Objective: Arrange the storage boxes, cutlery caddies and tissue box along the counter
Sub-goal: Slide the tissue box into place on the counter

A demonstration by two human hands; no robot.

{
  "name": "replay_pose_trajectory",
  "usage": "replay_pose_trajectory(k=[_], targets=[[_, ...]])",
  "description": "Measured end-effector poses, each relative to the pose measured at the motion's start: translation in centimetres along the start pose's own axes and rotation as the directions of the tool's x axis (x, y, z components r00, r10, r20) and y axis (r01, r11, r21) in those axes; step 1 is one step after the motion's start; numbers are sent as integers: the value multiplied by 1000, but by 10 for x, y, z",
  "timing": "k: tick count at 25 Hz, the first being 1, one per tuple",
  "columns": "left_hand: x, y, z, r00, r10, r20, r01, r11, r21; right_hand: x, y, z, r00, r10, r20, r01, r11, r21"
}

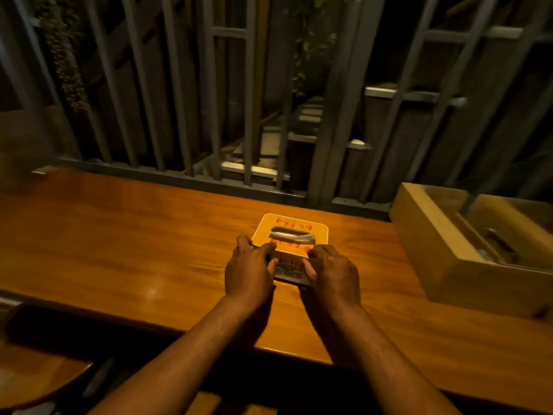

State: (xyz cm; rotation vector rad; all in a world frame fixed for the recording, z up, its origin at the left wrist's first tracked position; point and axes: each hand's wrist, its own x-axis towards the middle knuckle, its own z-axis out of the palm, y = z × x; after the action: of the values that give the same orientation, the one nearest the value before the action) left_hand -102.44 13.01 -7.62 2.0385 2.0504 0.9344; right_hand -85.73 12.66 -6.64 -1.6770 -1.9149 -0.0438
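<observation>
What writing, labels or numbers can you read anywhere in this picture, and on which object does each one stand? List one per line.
Top of the tissue box: red characters in two rows, either side of the slot, too blurred to read.
Near side of the tissue box, between the left hand and right hand: a printed label with small text, too small to read.
Wooden storage box: no writing visible.
Counter: none.

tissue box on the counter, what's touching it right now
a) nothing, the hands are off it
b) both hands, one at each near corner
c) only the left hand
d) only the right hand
b: the left hand and right hand each press a near corner of the tissue box on the counter.
</observation>
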Motion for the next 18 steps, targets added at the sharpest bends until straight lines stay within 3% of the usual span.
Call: replay_pose_trajectory(k=[9, 13, 18], targets=[[-22, 130, 70, 1000, -8, 11, 9, 999, -46, -22, 135, -65, 997, 74, -20, -74, 997, 21], [-4, 147, 87, 999, -43, -1, 43, 998, -55, -10, 165, -71, 997, 72, -20, -72, 997, -3], [39, 165, 105, 999, 32, 33, -30, 999, -45, 32, 187, -66, 999, 39, 10, -38, 996, -83]])
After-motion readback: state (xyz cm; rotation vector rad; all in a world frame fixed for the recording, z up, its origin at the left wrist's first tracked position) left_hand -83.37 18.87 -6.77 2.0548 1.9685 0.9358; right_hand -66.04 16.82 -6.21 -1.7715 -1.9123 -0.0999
